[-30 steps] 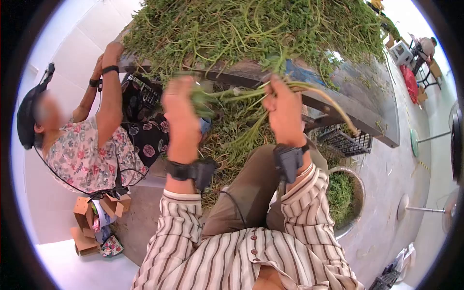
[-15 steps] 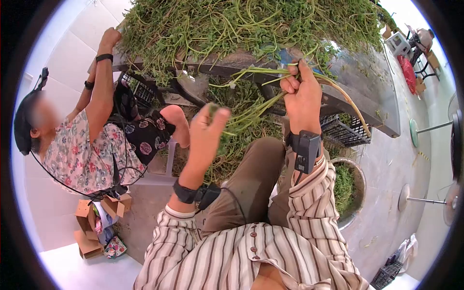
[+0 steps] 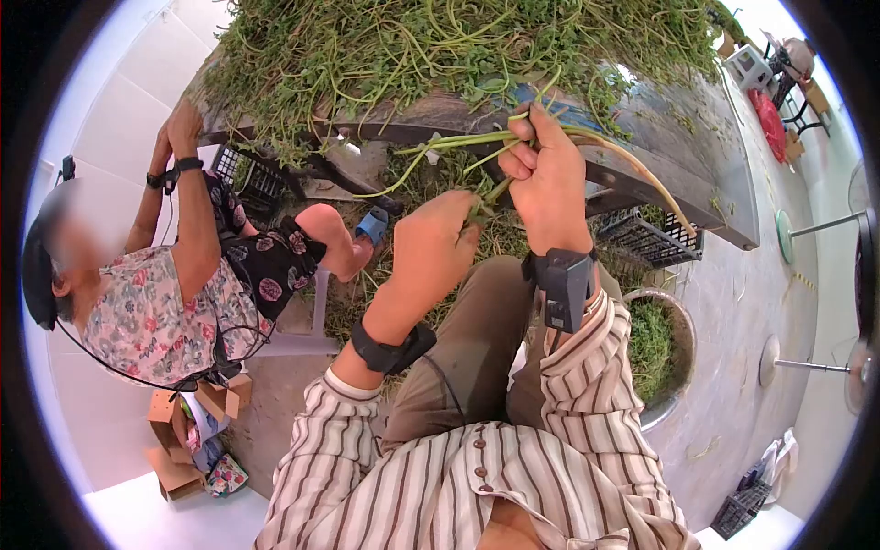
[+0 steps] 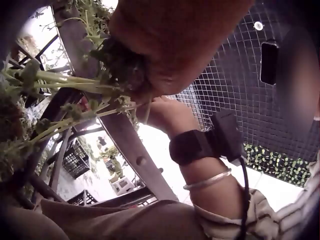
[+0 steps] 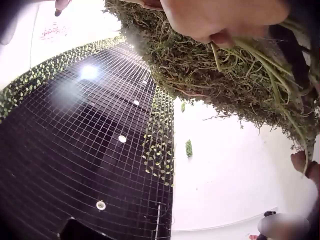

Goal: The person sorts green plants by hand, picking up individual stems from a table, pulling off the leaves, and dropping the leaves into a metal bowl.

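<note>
In the head view the right hand (image 3: 553, 183) pinches several long green stems (image 3: 467, 140) between thumb and fingers, and a thick brownish stem (image 3: 642, 170) curves out to its right. Close beside it, lower and to the left, the left hand (image 3: 431, 247) has its fingers curled round a leafy green piece (image 3: 480, 213). The left wrist view shows this hand (image 4: 170, 45) large over dark leaves, with pale stems (image 4: 65, 82) running left. In the right wrist view, stems (image 5: 270, 67) hang under the right hand (image 5: 225, 17).
A large heap of greens (image 3: 440, 55) covers the table (image 3: 706, 183). Beneath stand black crates (image 3: 655, 240); greens lie on the floor. A round tub (image 3: 683, 344) of greens is at the right. Another person (image 3: 156, 293) sits at the left, hands at the table edge.
The left hand has moved up and right, close to the right hand. The right hand has shifted slightly left with its stems. The seated person's hands have come lower.
</note>
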Motion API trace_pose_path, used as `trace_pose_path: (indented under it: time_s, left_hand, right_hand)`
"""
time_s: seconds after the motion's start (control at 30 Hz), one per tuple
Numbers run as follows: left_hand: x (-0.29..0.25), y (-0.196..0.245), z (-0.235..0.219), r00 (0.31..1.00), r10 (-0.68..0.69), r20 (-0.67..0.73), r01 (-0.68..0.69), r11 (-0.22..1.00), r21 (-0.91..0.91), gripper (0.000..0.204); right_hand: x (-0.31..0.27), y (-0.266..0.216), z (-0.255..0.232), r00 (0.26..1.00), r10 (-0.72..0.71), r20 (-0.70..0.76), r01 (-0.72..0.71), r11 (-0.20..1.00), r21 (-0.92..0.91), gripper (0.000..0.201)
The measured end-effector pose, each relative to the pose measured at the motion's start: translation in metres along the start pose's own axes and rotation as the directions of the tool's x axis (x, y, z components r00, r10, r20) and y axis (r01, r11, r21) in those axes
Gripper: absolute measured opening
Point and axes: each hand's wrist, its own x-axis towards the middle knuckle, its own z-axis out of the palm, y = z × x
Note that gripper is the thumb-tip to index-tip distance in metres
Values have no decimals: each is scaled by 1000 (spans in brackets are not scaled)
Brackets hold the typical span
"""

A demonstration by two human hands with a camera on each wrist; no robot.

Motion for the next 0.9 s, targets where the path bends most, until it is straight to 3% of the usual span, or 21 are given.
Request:
trace_pose_path:
  time_s: [0.1,0.3,0.37,0.4,0.47,0.5,0.57,0.7,0.77,0.9]
  left_hand:
    - [-7,6,-18,994,69,85,-67,998,-22,14]
    - [-47,-8,-59,982,1,188,-8,999,38,16]
    - [-69,-17,-72,982,-81,171,63,992,108,20]
    - [-83,-29,-80,981,-80,175,62,992,106,20]
    - [-113,-55,-96,939,-273,208,223,946,235,14]
    - [-122,-62,-102,940,-268,210,218,948,232,14]
    - [-135,-67,-109,895,-425,134,415,905,99,6]
    - [-118,-52,-87,938,-340,67,342,939,-21,8]
    - [-103,-34,-70,852,-491,183,523,820,-233,11]
    - [-70,-15,-36,863,-472,178,502,768,-398,15]
  right_hand:
    - [0,-6,3,996,85,24,-86,996,30,11]
    - [11,-5,-1,993,118,25,-121,984,134,9]
    - [16,-11,-6,998,64,-4,-62,981,186,9]
    - [14,-18,3,992,-9,-127,27,990,136,8]
    - [22,-34,-5,992,-48,-113,66,984,163,9]
    - [26,-41,-8,991,-92,-97,109,975,193,12]
    - [24,-43,-8,986,-109,-123,133,968,213,13]
    - [23,-28,-8,981,-70,-180,111,968,225,12]
    - [23,-23,-10,983,-62,-174,99,972,211,11]
    - [23,-22,-10,985,-26,-168,61,977,205,10]
